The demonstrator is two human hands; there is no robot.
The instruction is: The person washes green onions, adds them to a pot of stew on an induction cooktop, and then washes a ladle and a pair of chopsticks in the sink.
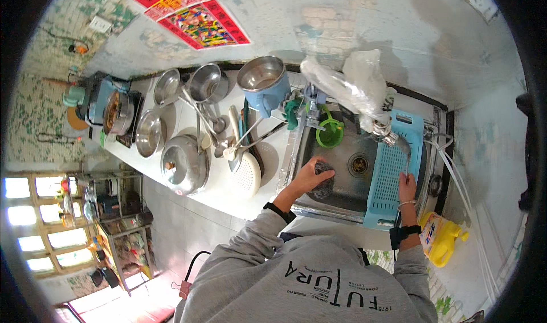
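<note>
My left hand (315, 175) grips a dark scouring pad (323, 181) over the left part of the stainless steel sink (337, 197). In my right hand (407, 186) is the handle of a metal utensil (404, 150), probably a ladle, close to the wrapped faucet (384, 132). Beneath that utensil, a light blue perforated drain basket (386, 177) spans the sink's right side. A green plastic strainer cup (330, 134) hangs at the back left of the basin. The drain (359, 164) shows between my hands.
Left of the sink are a white perforated strainer (247, 175), a lidded pot (181, 164), a blue-sided pot (263, 83), steel bowls (150, 134) and several utensils. Clear plastic (342, 83) covers the faucet area. A yellow detergent jug (442, 239) stands to the right.
</note>
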